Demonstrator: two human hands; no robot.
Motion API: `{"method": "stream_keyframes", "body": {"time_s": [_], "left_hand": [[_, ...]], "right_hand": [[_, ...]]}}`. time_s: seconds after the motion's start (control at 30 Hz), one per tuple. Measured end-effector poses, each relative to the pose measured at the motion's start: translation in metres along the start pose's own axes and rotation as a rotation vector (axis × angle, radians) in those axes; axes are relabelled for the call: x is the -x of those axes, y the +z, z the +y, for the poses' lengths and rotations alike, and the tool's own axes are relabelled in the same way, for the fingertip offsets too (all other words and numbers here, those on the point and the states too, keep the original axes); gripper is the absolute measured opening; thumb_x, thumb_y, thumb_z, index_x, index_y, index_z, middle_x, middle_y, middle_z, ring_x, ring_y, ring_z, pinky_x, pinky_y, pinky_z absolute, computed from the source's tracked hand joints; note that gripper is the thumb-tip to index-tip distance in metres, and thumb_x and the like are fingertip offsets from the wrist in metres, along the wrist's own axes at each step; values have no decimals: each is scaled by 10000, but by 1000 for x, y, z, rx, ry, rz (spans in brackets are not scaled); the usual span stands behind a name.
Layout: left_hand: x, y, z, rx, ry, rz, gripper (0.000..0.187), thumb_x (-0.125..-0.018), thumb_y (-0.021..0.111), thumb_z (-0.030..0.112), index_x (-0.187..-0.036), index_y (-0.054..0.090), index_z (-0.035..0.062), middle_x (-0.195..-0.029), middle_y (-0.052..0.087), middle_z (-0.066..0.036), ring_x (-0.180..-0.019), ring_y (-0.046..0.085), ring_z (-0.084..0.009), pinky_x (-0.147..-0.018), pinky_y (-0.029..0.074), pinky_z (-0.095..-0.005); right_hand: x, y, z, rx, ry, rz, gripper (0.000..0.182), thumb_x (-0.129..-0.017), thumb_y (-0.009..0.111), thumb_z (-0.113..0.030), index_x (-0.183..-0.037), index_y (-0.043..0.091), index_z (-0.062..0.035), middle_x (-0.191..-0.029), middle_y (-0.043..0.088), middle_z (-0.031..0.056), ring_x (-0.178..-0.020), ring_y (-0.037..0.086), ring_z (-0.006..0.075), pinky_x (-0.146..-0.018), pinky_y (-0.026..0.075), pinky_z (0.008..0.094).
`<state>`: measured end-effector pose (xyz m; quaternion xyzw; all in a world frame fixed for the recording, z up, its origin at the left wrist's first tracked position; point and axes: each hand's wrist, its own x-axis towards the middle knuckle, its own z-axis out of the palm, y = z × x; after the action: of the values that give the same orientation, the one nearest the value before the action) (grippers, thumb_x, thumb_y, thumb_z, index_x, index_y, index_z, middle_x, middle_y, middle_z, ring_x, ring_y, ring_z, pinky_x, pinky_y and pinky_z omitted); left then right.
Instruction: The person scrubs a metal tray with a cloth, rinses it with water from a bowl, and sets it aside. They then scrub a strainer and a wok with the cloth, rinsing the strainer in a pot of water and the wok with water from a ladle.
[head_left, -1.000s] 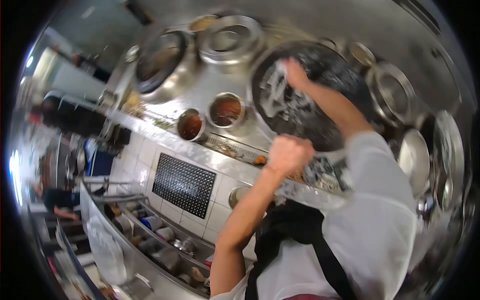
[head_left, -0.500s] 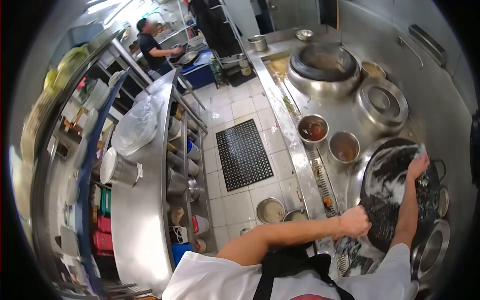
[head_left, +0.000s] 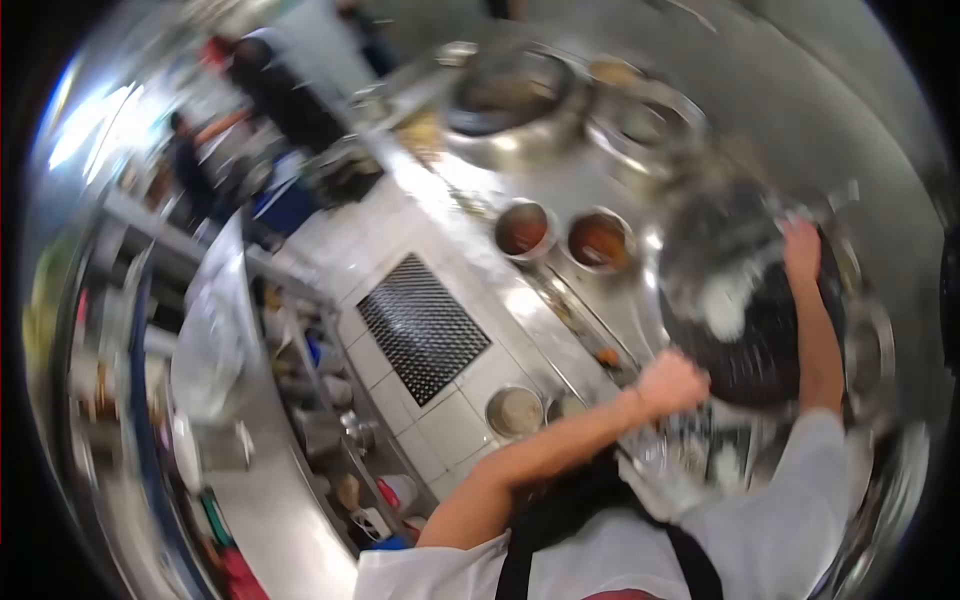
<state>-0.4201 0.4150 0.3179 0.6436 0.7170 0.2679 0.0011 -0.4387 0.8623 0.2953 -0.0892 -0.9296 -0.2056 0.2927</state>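
Note:
A large black wok (head_left: 740, 370) sits on the range at my right, with white suds (head_left: 727, 305) inside it. My right hand (head_left: 800, 248) reaches over the wok's far right side, fingers closed. Motion blur hides what it grips; a small pale bit shows at the fingertips. My left hand (head_left: 672, 385) is in a fist at the near left edge of the wok. Whatever the fist may be closed on is hidden. Two metal pots of reddish-brown liquid, a left one (head_left: 522, 232) and a right one (head_left: 598, 243), stand beyond the left hand.
A big round burner (head_left: 510, 100) and a lidded pot (head_left: 648, 125) stand farther along the range. A black mat (head_left: 423, 328) and a pot (head_left: 516, 411) are on the floor. At left, a steel counter (head_left: 285, 500) bears a plastic bag (head_left: 210, 350). Another person (head_left: 195, 165) works at the back.
My view has turned and tilted, so the surroundings shift left and blur. The streaked suds now gather in a whiter patch. My right hand stays over the wok; my left stays at its edge.

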Motion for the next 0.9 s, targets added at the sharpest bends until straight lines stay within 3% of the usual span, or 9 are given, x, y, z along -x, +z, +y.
{"method": "stream_keyframes", "body": {"time_s": [0.1,0.23,0.33,0.37,0.47,0.7,0.77,0.8,0.9], "left_hand": [[-8,0,-1,-27,81,64,114,-701,653,217,-637,629,126,-636,629,-63,-635,664,-267,-553,512,-426],[-31,-2,0,42,176,273,167,-691,671,147,-548,586,135,-549,590,-57,-485,596,-258,-502,482,-399],[-34,-5,-1,59,159,265,186,-683,683,119,-532,575,137,-523,571,-67,-476,589,-262,-477,476,-387],[-32,-6,-2,56,155,261,186,-683,683,119,-532,575,137,-523,571,-67,-476,589,-262,-477,476,-387],[-22,-8,-3,64,121,182,184,-731,669,148,-571,584,113,-565,617,-82,-510,621,-263,-533,498,-382],[-41,-5,1,53,95,248,211,-741,673,170,-555,585,121,-557,600,-91,-492,606,-290,-492,497,-398],[-39,0,3,33,90,218,214,-748,667,174,-559,585,118,-554,607,-89,-495,614,-281,-509,502,-396],[-42,3,3,-1,79,195,217,-755,661,179,-562,584,116,-551,615,-86,-499,623,-272,-525,508,-393],[-46,6,-7,-29,66,171,213,-762,657,183,-570,593,114,-548,624,-88,-501,633,-262,-543,514,-390]], "right_hand": [[72,-66,-48,115,454,-418,217,-890,542,-178,-984,656,-19,-1016,636,200,-944,623,371,-781,501,516],[84,-105,-154,-456,48,-1208,296,-672,672,-178,-927,709,-33,-848,693,195,-810,677,327,-711,531,467],[34,-12,-163,-888,7,-521,213,-726,646,-107,-924,681,-36,-797,676,200,-764,664,336,-693,522,475],[-1,12,-147,-575,112,-736,280,-757,635,-55,-1036,650,-44,-943,650,225,-867,659,355,-728,534,476],[-44,38,-105,-356,715,156,405,-709,657,-38,-1108,607,-85,-1111,573,240,-1073,548,432,-874,464,536],[68,-60,-145,-1068,-186,-700,528,-702,700,-105,-1229,661,-106,-1142,629,155,-1097,547,323,-983,435,440],[101,-80,-44,-603,-256,-931,416,-717,688,-106,-1132,681,-74,-1107,614,170,-1083,545,353,-945,473,444],[110,-88,-4,-220,148,-972,289,-754,652,-105,-1038,681,-61,-1089,607,181,-1068,552,367,-913,485,462],[122,-128,-14,142,102,-695,248,-782,648,-29,-1021,712,-51,-1033,673,211,-1043,650,355,-878,547,439]]}}
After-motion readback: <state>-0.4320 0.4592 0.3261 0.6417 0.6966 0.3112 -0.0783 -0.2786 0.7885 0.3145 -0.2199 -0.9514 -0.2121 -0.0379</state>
